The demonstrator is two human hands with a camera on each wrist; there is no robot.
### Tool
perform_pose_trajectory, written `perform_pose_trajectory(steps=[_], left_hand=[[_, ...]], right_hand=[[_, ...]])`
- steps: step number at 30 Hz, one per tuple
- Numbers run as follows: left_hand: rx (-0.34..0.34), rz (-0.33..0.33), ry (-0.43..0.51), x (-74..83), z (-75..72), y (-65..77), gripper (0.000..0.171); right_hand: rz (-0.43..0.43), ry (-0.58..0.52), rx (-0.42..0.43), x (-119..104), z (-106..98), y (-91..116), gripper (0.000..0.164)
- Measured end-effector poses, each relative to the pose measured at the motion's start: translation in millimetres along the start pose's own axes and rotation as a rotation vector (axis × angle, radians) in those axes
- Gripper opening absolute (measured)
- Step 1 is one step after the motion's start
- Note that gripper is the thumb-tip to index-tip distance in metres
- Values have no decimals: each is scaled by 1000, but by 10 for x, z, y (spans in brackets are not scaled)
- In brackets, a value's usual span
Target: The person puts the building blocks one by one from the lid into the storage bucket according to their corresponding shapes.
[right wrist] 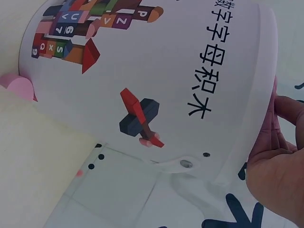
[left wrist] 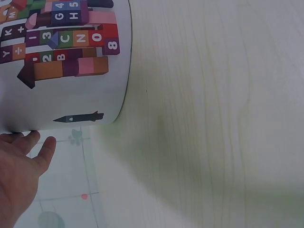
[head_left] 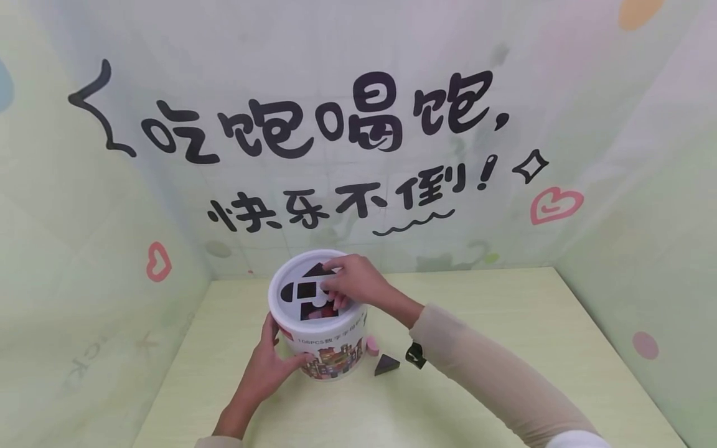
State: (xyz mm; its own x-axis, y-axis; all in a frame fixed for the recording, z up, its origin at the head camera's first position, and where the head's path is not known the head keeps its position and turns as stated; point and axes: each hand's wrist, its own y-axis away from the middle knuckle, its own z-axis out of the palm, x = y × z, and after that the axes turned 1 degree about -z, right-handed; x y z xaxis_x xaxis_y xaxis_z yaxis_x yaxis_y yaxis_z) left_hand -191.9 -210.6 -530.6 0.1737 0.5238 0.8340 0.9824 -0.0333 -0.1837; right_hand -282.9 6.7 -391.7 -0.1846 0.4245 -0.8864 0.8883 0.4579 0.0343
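A white toy-block bucket (head_left: 330, 348) stands upright on the table, printed with colourful blocks and lettering. Its lid (head_left: 291, 308) has dark shaped cut-outs, among them a triangle, a square and a half-round, with reddish pieces visible through the front one. My left hand (head_left: 269, 367) grips the bucket's left side, thumb across the front; its fingers touch the wall in the left wrist view. Over the lid's right part, my right hand (head_left: 361, 283) has bent fingers pointing down at the cut-outs. I cannot tell whether a block is between them.
Right of the bucket lie a pink rounded block (head_left: 372, 345) and a dark triangular block (head_left: 386, 366). A small black item (head_left: 416, 356) shows under the right sleeve (head_left: 482, 367). Printed cloth walls (head_left: 358, 249) rise behind and beside the pale wooden table (head_left: 504, 311).
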Motion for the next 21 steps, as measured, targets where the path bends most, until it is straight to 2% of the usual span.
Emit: perform_pose_trajectory(steps=[9, 21], left_hand=[[11, -1, -6, -1, -9, 19, 120], [16, 8, -7, -8, 9, 1, 120]], right_hand=[[-1, -50, 38, 125, -200, 86, 41], [56, -170, 90, 357, -468, 201, 45]])
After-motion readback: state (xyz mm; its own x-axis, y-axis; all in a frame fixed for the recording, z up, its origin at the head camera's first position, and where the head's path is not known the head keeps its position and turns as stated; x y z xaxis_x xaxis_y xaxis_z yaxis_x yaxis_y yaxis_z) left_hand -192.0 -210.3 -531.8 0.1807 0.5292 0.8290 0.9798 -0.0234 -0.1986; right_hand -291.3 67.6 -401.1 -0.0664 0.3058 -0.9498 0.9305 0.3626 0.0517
